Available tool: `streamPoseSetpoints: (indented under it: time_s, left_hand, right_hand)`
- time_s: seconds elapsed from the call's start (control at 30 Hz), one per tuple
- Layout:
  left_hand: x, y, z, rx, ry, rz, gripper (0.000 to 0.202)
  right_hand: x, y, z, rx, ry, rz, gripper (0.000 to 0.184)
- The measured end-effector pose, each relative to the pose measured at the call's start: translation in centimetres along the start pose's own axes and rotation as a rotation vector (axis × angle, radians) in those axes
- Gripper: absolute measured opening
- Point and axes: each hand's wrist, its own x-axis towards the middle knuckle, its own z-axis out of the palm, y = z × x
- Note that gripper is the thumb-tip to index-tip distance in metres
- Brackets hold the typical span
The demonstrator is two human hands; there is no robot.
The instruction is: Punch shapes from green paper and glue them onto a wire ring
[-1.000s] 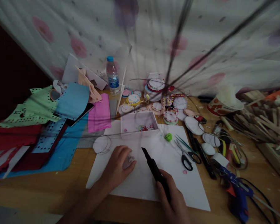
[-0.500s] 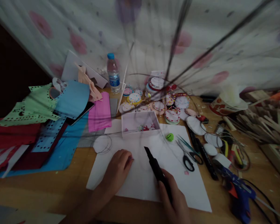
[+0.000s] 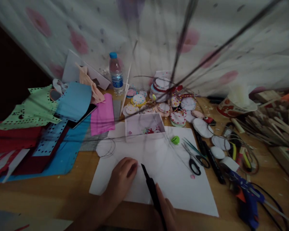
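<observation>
My left hand lies knuckles-up on a white sheet of paper, fingers curled over something small that I cannot make out. My right hand grips a black pen-like tool at the bottom edge of the view. The tool's tip points up and left, close to my left fingertips. Just beyond the sheet stands a small open white box with bits of colour inside. A green bead rests on the sheet near the box.
Black scissors, markers and a blue glue gun lie right of the sheet. Coloured felt sheets pile up at the left. A water bottle, decorated round pieces and wooden sticks sit further back.
My right hand has drawn back toward me and swung the tool's tip left, nearer my left fingers. The left hand has closed a little over what it covers.
</observation>
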Motion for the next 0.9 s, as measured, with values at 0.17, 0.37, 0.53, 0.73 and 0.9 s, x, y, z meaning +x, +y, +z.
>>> streamPoseSetpoints:
  time_s: [0.17, 0.37, 0.53, 0.73, 0.9]
  left_hand:
    - [0.2, 0.1, 0.0, -0.033, 0.005, -0.006, 0.009]
    - [0.1, 0.1, 0.1, -0.041, 0.030, -0.010, 0.009]
    - [0.0, 0.0, 0.2, -0.040, 0.035, -0.001, 0.009]
    - [-0.1, -0.1, 0.4, -0.018, 0.078, 0.025, 0.008]
    - [-0.3, 0.2, 0.4, 0.015, 0.069, 0.043, 0.010]
  right_hand:
    - [-0.1, -0.5, 0.4, -0.090, -0.002, -0.048, 0.058]
    - [0.2, -0.7, 0.1, -0.083, -0.013, -0.045, 0.060]
    - [0.3, -0.8, 0.2, -0.105, -0.039, -0.030, 0.066]
    - [0.7, -1.7, -0.1, -0.163, -0.078, -0.022, 0.071]
    - [0.9, -2.5, -0.3, -0.263, -0.094, -0.025, 0.078]
